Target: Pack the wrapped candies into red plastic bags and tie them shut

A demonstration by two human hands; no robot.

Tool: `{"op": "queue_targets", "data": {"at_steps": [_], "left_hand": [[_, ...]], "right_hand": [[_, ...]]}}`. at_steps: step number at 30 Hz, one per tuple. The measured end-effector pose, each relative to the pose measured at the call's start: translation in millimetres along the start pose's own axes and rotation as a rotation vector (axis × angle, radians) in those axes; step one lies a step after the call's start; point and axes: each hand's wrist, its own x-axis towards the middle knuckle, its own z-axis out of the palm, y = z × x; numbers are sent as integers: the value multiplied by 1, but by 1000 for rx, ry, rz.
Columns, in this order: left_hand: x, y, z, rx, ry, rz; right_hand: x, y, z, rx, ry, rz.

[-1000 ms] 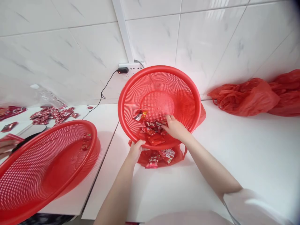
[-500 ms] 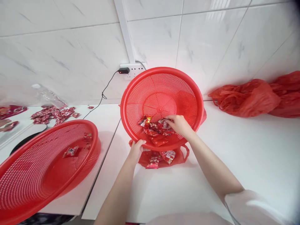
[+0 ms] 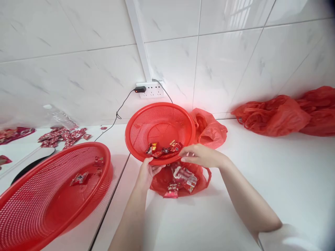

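Note:
A round red plastic colander basket [image 3: 158,130] tilts toward me above the white table, with several small wrapped snack packets [image 3: 166,150] gathered at its lower side. My left hand [image 3: 147,173] grips its near rim, thumb on top and fingers underneath. At the rim's right side is my right hand [image 3: 202,155], its fingers slightly apart and nothing visible between them; whether the fingertips touch the rim is unclear. Directly below lies a red plastic bag [image 3: 201,176] with several larger snack packets [image 3: 171,190] in its mouth.
Another red basket [image 3: 61,205], holding a few packets, stands at left. Behind it are a pile of small red packets [image 3: 62,136] and a clear plastic bottle [image 3: 62,118]. A black cable [image 3: 117,112] runs from the wall socket. More red bags [image 3: 277,115] lie along the wall.
The basket has moved left and away from me, uncovering more of the bag below and another red bag behind. My right hand has come out of the basket to its rim.

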Motion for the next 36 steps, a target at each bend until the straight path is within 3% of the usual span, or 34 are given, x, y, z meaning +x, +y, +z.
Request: {"op": "queue_targets", "data": {"at_steps": [4,8,10,13,15,17,19,22,27,29,32,33,34,36], "left_hand": [[-2,6,3,-18,42,-6],[-10,14,3,106,-57,27],[-14,19,-2,391,12,130],[-22,28,-16,1042,272,377],[-27,32,-26,1391,369,420],[-31,34,-35,1541,285,277],[-33,32,-41,1533,71,127],[-34,28,-44,1522,-157,105],[-45,37,-30,1421,-177,209],[-56,48,-19,1273,-178,280],[-72,67,0,1023,-55,481],[-76,72,7,916,-7,573],[-79,76,14,797,22,675],[-79,81,27,569,4,877]], "right_hand": [[-10,-2,-7,-158,135,181],[-25,1,-15,-267,11,431],[-30,1,-12,-327,-105,504],[-30,-1,-3,-458,-216,529],[-29,-3,0,-527,-227,499],[-31,-4,-3,-500,-211,469],[-36,-5,-12,-383,-201,456],[-50,-7,-30,-230,-169,472],[-70,-6,-53,-147,31,481],[-71,-4,-56,-78,285,422],[-62,-2,-53,96,898,204],[-59,-3,-52,158,1037,109],[-56,-3,-50,207,1104,18],[-52,-6,-48,264,1082,-114]]}}
